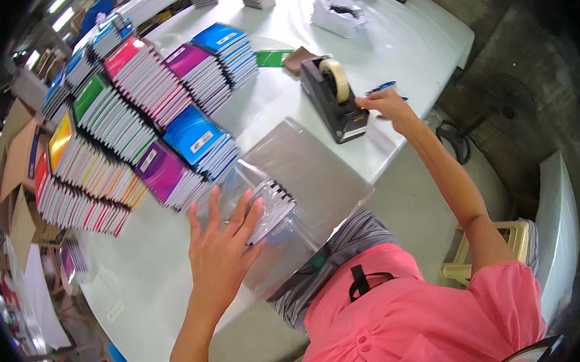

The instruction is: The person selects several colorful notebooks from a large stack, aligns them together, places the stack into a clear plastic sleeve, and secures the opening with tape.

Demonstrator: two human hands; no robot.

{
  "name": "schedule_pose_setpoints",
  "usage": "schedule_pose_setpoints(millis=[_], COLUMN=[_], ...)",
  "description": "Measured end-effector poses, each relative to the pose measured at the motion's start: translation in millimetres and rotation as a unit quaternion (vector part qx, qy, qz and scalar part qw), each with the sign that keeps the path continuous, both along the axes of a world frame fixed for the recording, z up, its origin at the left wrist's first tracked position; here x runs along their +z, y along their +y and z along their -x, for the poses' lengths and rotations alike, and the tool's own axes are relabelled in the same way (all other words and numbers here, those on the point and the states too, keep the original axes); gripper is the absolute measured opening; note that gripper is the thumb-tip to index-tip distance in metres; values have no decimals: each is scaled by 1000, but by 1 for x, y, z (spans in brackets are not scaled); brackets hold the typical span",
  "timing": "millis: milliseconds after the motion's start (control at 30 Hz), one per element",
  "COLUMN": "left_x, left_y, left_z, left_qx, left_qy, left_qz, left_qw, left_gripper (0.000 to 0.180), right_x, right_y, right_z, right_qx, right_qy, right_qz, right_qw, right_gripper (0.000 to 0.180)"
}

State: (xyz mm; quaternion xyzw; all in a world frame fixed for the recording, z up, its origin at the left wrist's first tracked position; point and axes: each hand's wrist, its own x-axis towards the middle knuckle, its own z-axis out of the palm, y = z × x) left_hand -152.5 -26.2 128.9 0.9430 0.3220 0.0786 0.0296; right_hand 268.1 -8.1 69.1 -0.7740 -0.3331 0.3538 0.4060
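Observation:
My left hand [224, 243] rests with fingers spread on a small stack of spiral notebooks [275, 212] in clear plastic. This stack lies on a large clear plastic sheet [309, 173] that reaches over the table's near edge. Away to the right, my right hand [391, 108] is closed in a pinch at the front end of a black tape dispenser [325, 108]. A roll of pale tape [338, 81] sits in the dispenser. Whatever the right fingertips pinch is too small to make out.
Rows of stacked spiral notebooks [113, 109] with coloured covers fill the table's left side. Beyond the dispenser lie a blue pen [384, 87], a brown piece [298, 60] and a white bag [338, 17]. On the floor at right stand a yellow stool [456, 270] and a fan [508, 102].

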Motion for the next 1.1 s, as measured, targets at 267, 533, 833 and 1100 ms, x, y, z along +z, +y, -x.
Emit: schedule_pose_setpoints(millis=[267,533,833,1100], left_x=[-3,-3,-3,-14], left_y=[-1,-2,-3,-1], left_z=[0,0,0,5], left_qx=[4,12,5,-1], left_qy=[-5,-9,-36,-56], left_qz=[-10,-4,3,-29], left_qw=[1000,1000,999,998], left_gripper=[65,64,63,62], right_x=[13,-23,-47,91], right_y=[-12,-57,-67,-78], right_z=[21,52,47,208], right_qx=[-50,-135,-66,161], right_qy=[218,289,-4,253], right_qz=[17,-151,-100,-42], right_qw=[974,936,993,953], right_gripper=[26,32,17,27])
